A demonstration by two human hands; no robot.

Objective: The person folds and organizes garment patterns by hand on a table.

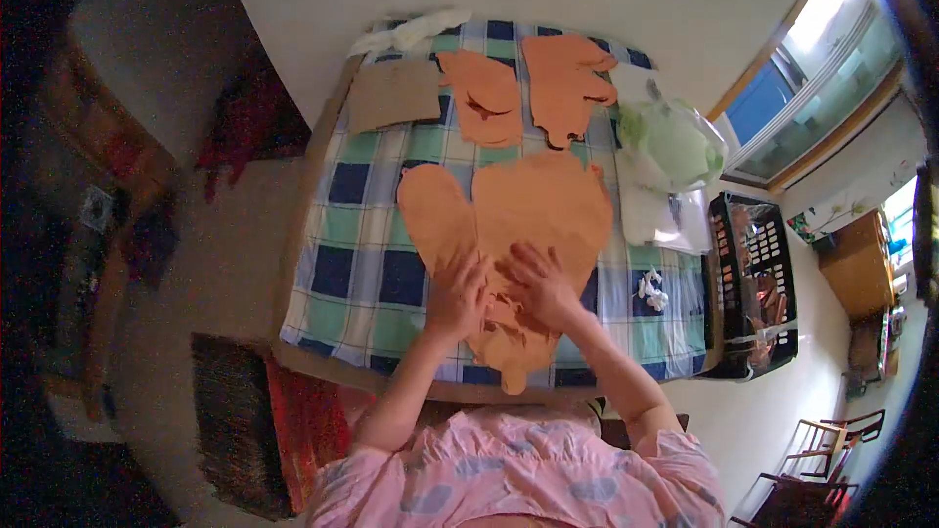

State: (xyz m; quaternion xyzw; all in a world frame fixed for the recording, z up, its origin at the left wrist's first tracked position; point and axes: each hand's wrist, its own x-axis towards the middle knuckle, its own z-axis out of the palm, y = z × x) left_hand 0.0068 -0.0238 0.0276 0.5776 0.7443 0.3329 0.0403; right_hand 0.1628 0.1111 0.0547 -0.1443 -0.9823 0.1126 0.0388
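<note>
Both palms are down now, right on the big tan cutout (543, 200), which lies directly under them on the worktop (333, 235)! The left hand (459, 293) rests flat, fingers stretched out close together; the right hand (536, 282) lies flat too, fingers fanned apart. Beyond the fingertips, two smaller orange cutouts (567, 88); farther off past the left hand, a cardboard sheet (394, 96). Out right of the right hand: crumpled white tissue (652, 290), then a black crate (726, 279).
</note>
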